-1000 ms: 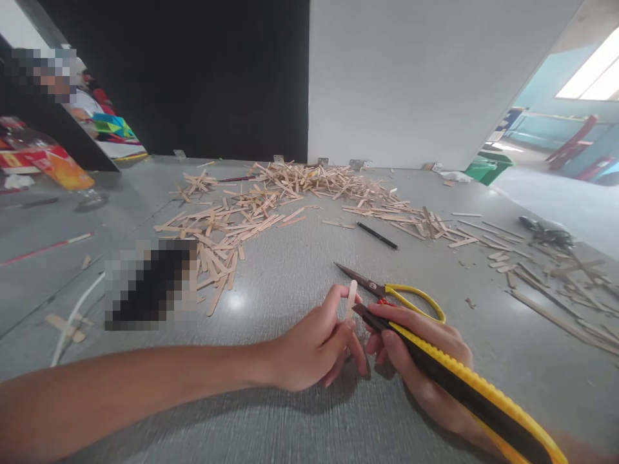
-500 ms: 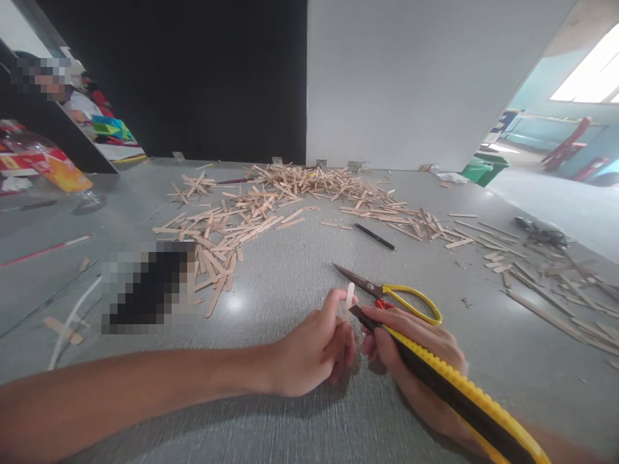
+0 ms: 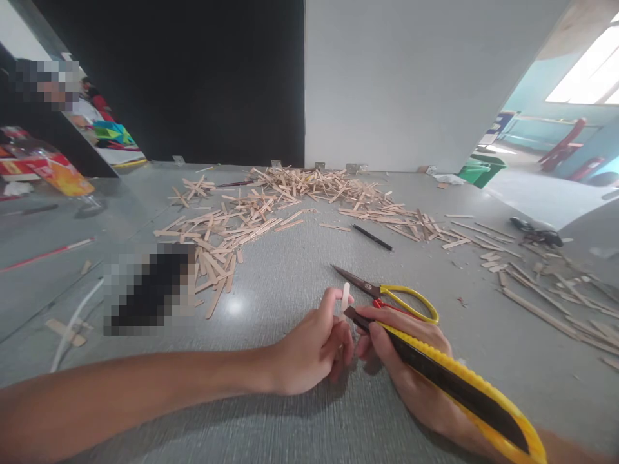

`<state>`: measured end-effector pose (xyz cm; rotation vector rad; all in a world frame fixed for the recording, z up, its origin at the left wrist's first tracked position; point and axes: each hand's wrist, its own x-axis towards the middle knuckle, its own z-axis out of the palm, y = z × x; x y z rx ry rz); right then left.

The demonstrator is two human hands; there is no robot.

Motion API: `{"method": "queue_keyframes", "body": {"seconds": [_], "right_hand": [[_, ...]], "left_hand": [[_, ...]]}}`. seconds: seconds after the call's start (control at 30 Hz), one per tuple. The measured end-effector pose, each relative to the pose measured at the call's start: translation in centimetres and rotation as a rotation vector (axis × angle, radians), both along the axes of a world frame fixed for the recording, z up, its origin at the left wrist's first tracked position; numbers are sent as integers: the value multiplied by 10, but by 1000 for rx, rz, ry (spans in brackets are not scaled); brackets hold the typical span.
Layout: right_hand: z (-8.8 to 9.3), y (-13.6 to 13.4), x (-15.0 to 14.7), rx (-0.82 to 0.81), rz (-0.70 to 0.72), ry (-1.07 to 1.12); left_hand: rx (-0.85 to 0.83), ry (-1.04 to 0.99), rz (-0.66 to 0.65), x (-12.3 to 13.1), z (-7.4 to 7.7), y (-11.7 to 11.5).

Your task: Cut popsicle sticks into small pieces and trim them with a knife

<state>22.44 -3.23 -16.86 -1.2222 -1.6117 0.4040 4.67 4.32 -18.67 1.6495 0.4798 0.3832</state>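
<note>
Between the fingers of my left hand [image 3: 309, 351], a small pale wooden craft stick [image 3: 345, 295] stands upright with its rounded end up. My right hand [image 3: 420, 367] is wrapped round a yellow and black utility knife [image 3: 449, 380]. The knife's dark tip is close beside the stick's lower part; whether the two touch, I cannot tell. Just beyond my hands lie scissors [image 3: 387, 293] with yellow and red handles, their blades pointing left. Part of the scissors is hidden by my right hand.
A loose heap of craft sticks [image 3: 309, 183] spreads along the back of the grey table [image 3: 280, 270]. A black pen [image 3: 372, 237] lies mid-table. Wood strips [image 3: 539, 309] are scattered at right, a drink bottle [image 3: 62, 171] at left. Black and white panels [image 3: 193, 77] stand behind.
The view has shifted slightly. My hands keep nearly the same pose, with the stick in the left and the utility knife in the right.
</note>
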Motion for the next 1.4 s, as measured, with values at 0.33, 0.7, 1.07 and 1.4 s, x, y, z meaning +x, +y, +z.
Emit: {"method": "queue_keyframes", "body": {"seconds": [0.33, 0.7, 1.07, 1.4], "right_hand": [[-9, -2, 2, 71, 0, 14], [-6, -5, 5, -10, 25, 158], [-28, -1, 12, -42, -176, 167], [-26, 1, 11, -68, -157, 166]], "left_hand": [[-8, -35, -1, -1, 3, 0], [35, 11, 283, -5, 7, 2], [16, -18, 314, -1, 4, 7], [-70, -41, 238, 1, 8, 6]]}}
